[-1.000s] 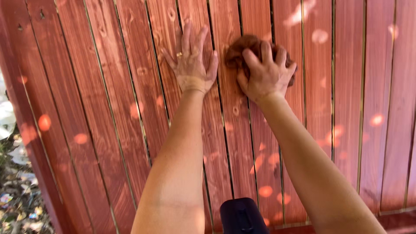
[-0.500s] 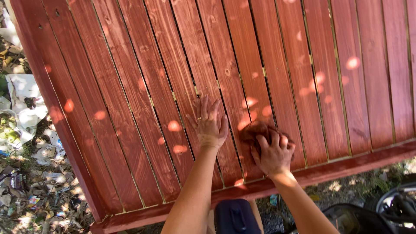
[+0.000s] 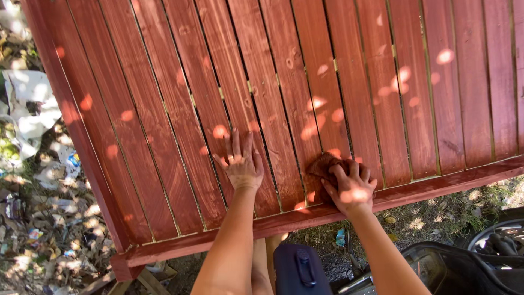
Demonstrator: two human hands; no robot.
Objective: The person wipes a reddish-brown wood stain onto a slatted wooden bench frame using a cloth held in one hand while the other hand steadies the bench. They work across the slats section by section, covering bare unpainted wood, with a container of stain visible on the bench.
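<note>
Left hand (image 3: 240, 164): fingers spread flat on red slatted counter (image 3: 164, 109) | right hand (image 3: 349, 188): curled, pressing brown rag (image 3: 326, 164) just beside near edge | litter (image 3: 33, 164) left.

Your left hand (image 3: 240, 164) lies flat, fingers spread, on the red slatted desk (image 3: 164, 109). Your right hand (image 3: 352, 188) presses a brown pad (image 3: 326, 164) against the slats beside the desk's near edge.

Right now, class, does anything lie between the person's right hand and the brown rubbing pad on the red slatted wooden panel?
Nothing visible does. The right hand already presses on the brown rubbing pad, fingers over its near part, close to the red slatted wooden panel's lower rail. The left hand lies flat on the slats beside it, apart from the pad.
</note>
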